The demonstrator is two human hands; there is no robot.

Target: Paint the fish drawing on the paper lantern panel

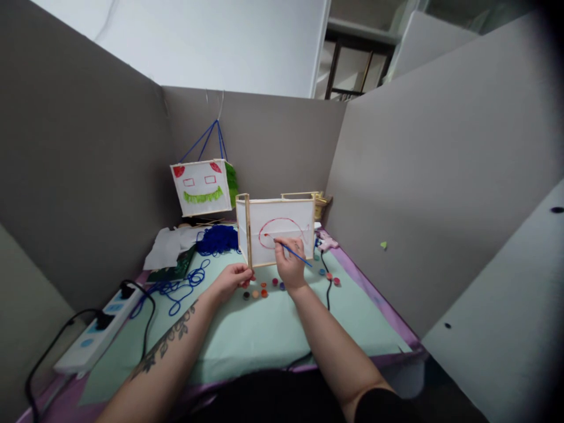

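A paper lantern (282, 249) with a thin wooden frame stands upright at the middle of the table, a red oval outline painted on its white front. My right hand (291, 263) pinches a blue-handled paintbrush (296, 254), its tip against the paper inside the oval, where a small red mark shows. At the lower left corner of the frame my left hand (233, 277) is closed, thumb and fingers gripping the wooden edge. Several small paint pots (264, 292) in different colours sit in front of the lantern, some partly hidden by my hands.
Another lantern (203, 188) with a painted face hangs on blue cords at the back left. Below it lie blue yarn (218, 239) and white paper (167, 249). A power strip (99, 332) with black cables runs along the left edge. Grey partitions (259, 141) enclose the table.
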